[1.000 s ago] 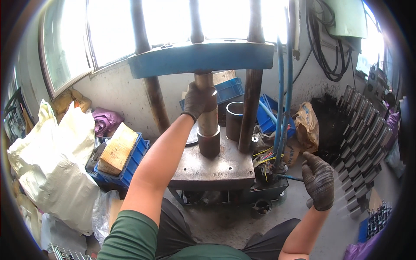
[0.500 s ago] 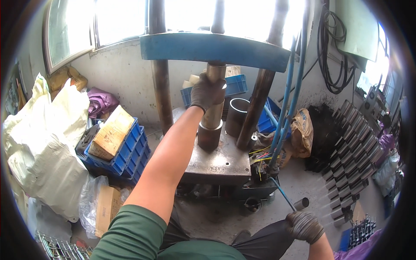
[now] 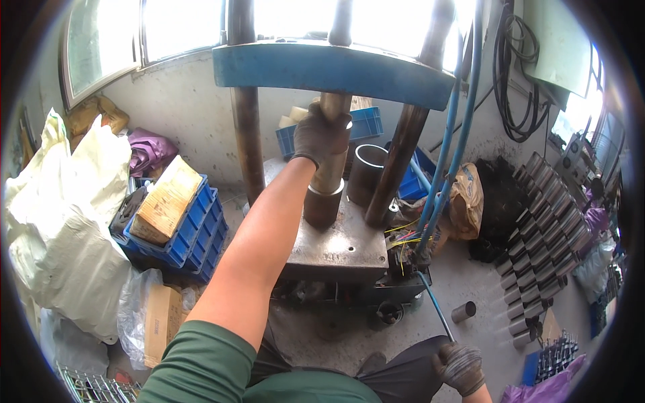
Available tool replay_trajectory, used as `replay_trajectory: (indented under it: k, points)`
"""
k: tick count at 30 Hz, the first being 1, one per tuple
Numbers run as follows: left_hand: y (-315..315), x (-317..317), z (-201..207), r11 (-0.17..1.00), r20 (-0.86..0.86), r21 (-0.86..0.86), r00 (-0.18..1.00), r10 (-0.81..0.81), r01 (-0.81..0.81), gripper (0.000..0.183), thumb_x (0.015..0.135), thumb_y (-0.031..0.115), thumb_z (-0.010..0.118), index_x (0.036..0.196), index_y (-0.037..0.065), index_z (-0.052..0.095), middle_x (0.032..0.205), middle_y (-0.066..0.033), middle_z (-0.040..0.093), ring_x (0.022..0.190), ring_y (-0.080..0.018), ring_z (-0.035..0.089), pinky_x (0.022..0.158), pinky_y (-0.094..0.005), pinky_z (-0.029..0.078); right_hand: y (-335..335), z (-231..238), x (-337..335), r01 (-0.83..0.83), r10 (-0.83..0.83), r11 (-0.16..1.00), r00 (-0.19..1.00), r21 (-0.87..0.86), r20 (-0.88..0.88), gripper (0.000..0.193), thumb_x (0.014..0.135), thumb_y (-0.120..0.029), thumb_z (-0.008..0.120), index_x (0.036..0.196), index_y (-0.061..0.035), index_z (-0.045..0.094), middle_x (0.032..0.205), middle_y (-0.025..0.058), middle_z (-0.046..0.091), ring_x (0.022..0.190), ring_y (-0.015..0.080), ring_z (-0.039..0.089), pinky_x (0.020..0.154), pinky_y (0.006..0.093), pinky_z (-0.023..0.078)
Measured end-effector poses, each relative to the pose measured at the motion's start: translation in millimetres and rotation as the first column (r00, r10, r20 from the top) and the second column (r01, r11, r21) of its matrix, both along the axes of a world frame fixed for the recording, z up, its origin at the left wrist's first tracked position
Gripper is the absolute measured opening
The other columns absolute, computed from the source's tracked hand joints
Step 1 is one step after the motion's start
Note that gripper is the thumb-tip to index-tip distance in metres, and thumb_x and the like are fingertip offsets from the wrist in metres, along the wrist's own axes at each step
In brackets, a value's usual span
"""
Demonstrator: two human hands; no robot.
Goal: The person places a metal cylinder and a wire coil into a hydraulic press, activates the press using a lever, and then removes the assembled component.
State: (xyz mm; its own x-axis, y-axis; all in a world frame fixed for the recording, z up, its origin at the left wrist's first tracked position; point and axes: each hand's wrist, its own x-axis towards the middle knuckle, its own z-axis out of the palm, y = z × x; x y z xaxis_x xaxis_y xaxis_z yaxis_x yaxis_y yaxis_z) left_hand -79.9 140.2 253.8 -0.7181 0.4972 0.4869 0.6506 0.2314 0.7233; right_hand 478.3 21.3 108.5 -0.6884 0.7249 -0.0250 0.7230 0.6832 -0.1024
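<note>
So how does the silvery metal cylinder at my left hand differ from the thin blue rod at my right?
The silvery metal cylinder is thick; the thin blue rod is slim. The cylinder stands nearly upright above a dark metal sleeve; the rod slants. Your left hand grips the cylinder high up; your right hand holds the rod's near end. Both are held by gloved hands.

Worn on my head, the left fisheye looks down and forward from close above my legs (image 3: 411, 368), past my left hand (image 3: 320, 136) to the press bench (image 3: 336, 247) and the bright window (image 3: 183, 28) beyond.
</note>
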Motion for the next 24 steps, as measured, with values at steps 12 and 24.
replay_trajectory:
  k: [12, 24]
  points:
    - [-1.2, -4.5, -2.7, 1.0, -0.024, 0.021, 1.0, -0.015, 0.015, 0.083, 0.085, 0.063, 0.073, 0.132, -0.004, 0.058, 0.119, -0.0342, 0.071, 0.114, -0.048, 0.071, 0.1, -0.0504, 0.057, -3.2, 1.9, -7.1, 0.005, -0.001, 0.998, 0.998, 0.059, -0.065, 0.029, 0.086, -0.03, 0.072, 0.071, -0.0069, 0.063, 0.07, 0.0189, 0.062, 0.069, 0.0425, 0.064, 0.062, 0.0514, 0.051]
    - [4.1, -4.4, -11.0, 0.997, -0.06, -0.063, 0.997, -0.058, 0.054, 0.078, 0.092, 0.057, 0.068, 0.137, -0.005, 0.051, 0.118, -0.033, 0.072, 0.115, -0.0453, 0.072, 0.101, -0.0487, 0.057, -9.6, 4.7, -10.0, 0.086, -0.077, 0.995, 0.978, 0.041, -0.194, 0.026, 0.087, -0.025, 0.074, 0.074, -0.0037, 0.066, 0.071, 0.0226, 0.062, 0.069, 0.0454, 0.064, 0.062, 0.0511, 0.05]
